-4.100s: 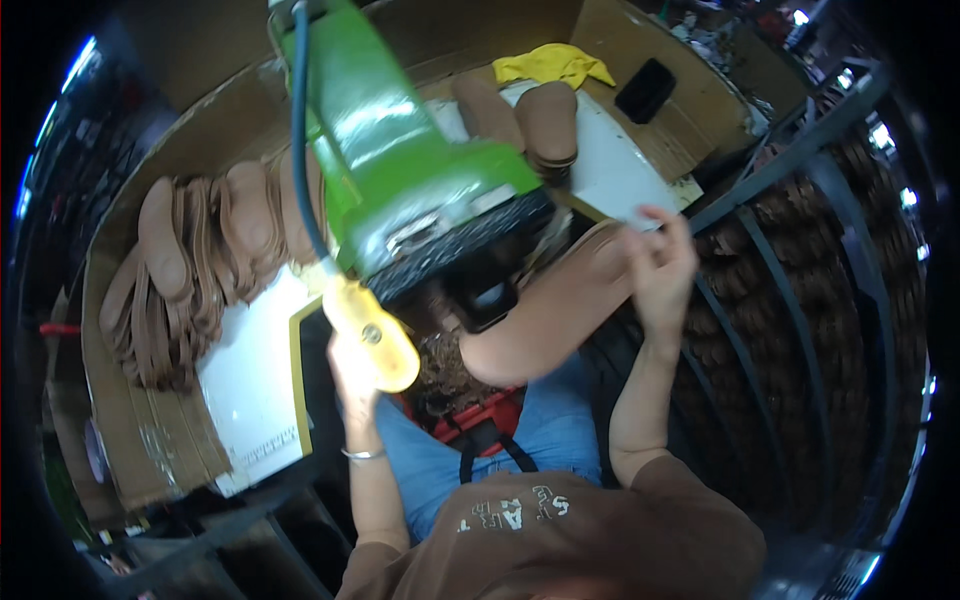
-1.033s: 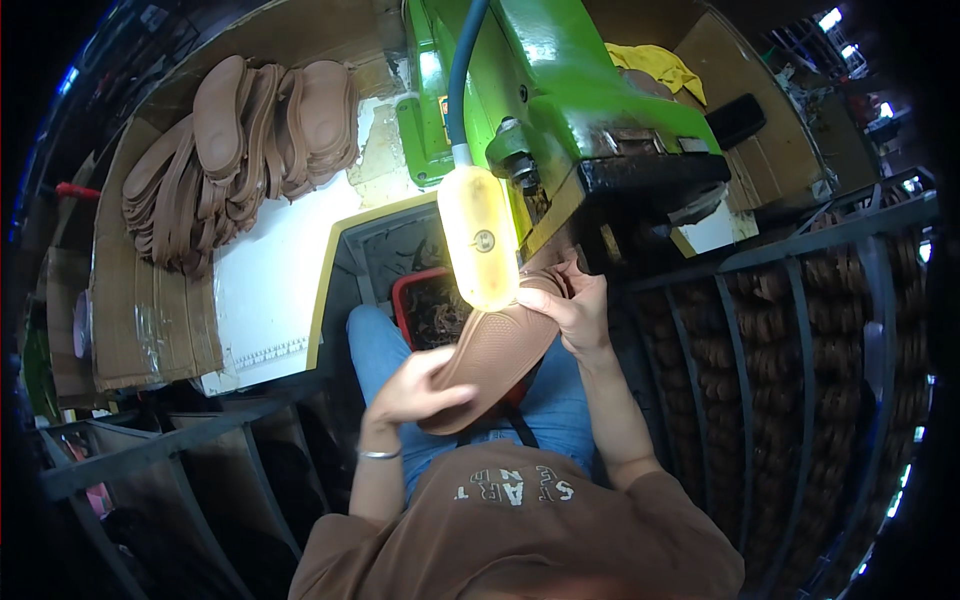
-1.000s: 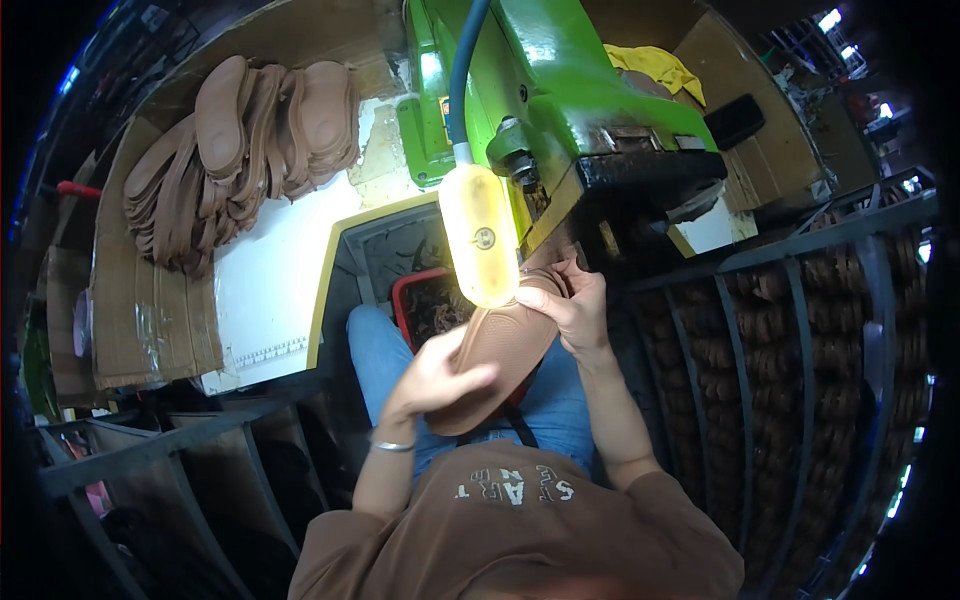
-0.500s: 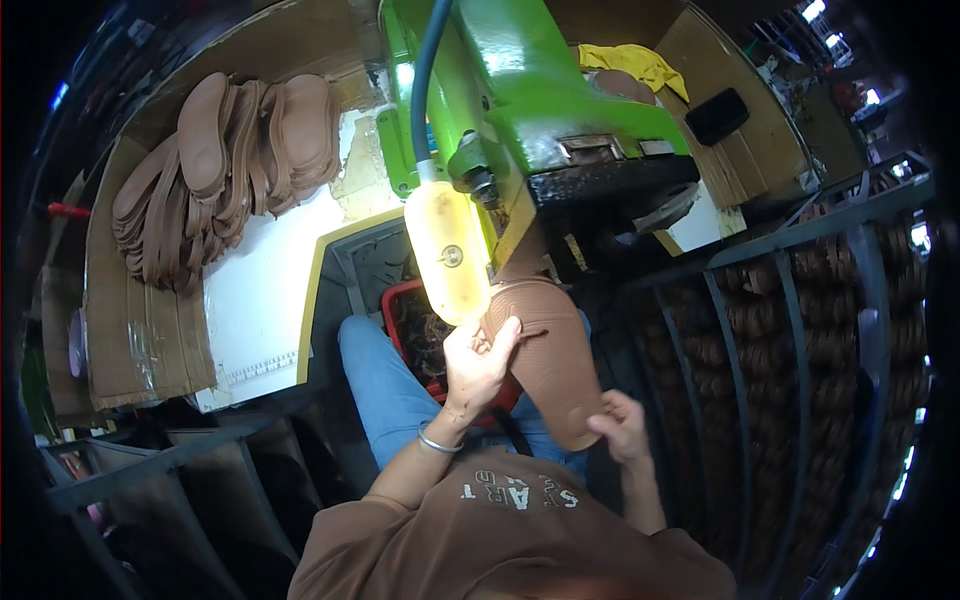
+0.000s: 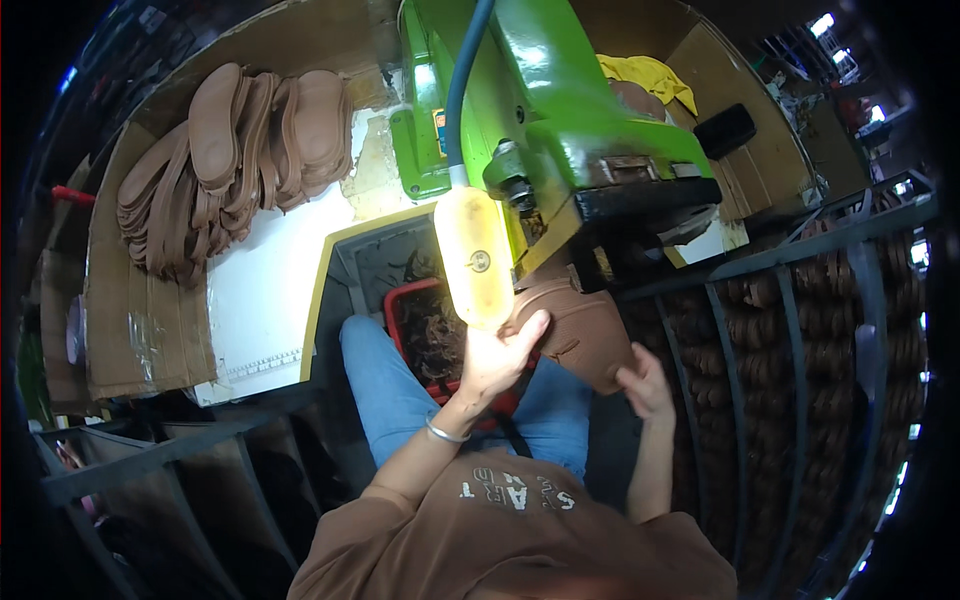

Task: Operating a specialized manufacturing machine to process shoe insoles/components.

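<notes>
A brown shoe sole (image 5: 585, 345) is held between my two hands, just below the working head of the green machine (image 5: 620, 130). My left hand (image 5: 500, 358) grips its left edge, thumb on top and the other fingers mostly hidden. At the sole's right edge my right hand (image 5: 648, 384) pinches it between thumb and fingers. The sole looks steeply tilted and foreshortened, its far end reaching in under the machine head. Whether it touches the cutting or pressing part there is hidden. A glowing yellowish lamp (image 5: 476, 262) hangs right above my left hand.
Stacked brown soles (image 5: 215, 130) lie on the white table (image 5: 265, 300) at left, walled by cardboard (image 5: 150, 340). A red bin (image 5: 393, 300) of brown scraps stands between my knees. At right are a metal rack (image 5: 735, 400) full of brown pieces, a yellow cloth (image 5: 650, 75) and a black phone (image 5: 725, 130).
The sole has tipped from lying broadly face-up to steeply angled, and its near end has moved up toward the machine. My right hand has risen with it. The whole view has shifted slightly.
</notes>
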Demonstrator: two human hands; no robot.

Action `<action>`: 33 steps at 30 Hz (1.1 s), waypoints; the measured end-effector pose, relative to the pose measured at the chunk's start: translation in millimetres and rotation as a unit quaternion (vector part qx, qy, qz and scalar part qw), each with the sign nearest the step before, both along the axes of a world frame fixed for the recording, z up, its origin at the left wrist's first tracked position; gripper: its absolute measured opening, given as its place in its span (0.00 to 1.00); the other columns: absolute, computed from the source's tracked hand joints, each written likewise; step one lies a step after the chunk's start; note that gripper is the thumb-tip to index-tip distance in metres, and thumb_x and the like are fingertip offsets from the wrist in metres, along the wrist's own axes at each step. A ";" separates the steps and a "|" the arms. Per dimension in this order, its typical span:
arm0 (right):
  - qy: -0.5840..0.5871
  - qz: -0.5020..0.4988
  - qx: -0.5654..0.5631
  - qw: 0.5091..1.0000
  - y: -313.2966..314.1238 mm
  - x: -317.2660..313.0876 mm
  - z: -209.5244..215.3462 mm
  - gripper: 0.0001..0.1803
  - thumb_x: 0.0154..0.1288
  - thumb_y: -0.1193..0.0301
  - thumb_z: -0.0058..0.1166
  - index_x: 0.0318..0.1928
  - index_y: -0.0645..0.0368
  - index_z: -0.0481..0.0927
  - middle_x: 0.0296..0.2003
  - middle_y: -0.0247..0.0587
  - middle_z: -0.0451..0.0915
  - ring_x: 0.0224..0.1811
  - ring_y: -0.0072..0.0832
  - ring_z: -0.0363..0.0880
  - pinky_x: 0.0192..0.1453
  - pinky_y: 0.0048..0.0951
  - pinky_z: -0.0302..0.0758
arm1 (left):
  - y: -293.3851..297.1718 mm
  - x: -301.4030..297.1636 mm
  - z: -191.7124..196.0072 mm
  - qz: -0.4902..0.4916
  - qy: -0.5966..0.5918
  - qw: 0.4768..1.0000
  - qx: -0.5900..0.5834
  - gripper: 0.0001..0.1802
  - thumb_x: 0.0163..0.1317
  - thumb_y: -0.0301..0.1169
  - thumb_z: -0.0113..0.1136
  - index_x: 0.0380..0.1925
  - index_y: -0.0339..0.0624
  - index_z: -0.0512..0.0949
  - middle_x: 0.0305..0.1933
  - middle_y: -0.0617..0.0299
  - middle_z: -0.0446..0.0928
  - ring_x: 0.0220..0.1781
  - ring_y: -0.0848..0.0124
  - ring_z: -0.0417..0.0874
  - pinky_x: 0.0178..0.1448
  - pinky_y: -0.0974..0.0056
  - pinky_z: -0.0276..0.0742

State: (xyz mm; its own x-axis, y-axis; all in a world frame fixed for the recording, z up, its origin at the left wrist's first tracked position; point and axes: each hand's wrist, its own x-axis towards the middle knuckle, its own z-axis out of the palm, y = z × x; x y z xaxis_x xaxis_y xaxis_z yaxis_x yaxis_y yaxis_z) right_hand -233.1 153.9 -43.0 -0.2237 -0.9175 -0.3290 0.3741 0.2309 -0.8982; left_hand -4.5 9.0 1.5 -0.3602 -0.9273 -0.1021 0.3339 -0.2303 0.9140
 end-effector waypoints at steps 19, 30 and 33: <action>0.052 -0.063 -0.047 0.996 -74.3 25.6 71.7 0.12 0.50 0.75 0.61 0.36 0.61 0.75 0.31 0.36 0.78 0.34 0.20 0.76 0.41 0.20 0.73 | 3.4 60.2 2.9 0.078 -0.034 0.996 -0.039 0.19 0.52 0.21 0.62 0.46 0.28 0.74 0.43 0.56 0.78 0.45 0.73 0.77 0.53 0.69 0.71; 0.072 0.069 -0.100 0.990 -137.9 78.3 78.5 0.17 0.48 0.74 0.65 0.38 0.64 0.75 0.33 0.38 0.79 0.35 0.20 0.77 0.42 0.19 0.73 | 5.7 145.6 -22.2 0.089 0.004 0.996 0.017 0.14 0.51 0.20 0.62 0.39 0.31 0.73 0.38 0.57 0.78 0.38 0.75 0.77 0.46 0.71 0.72; 0.118 0.062 -0.166 0.977 -146.3 94.5 77.1 0.20 0.47 0.73 0.66 0.40 0.65 0.74 0.34 0.38 0.79 0.35 0.20 0.77 0.43 0.19 0.73 | 13.5 160.6 -38.3 0.013 -0.032 0.998 0.061 0.13 0.50 0.21 0.65 0.35 0.33 0.74 0.36 0.55 0.79 0.35 0.74 0.80 0.42 0.71 0.77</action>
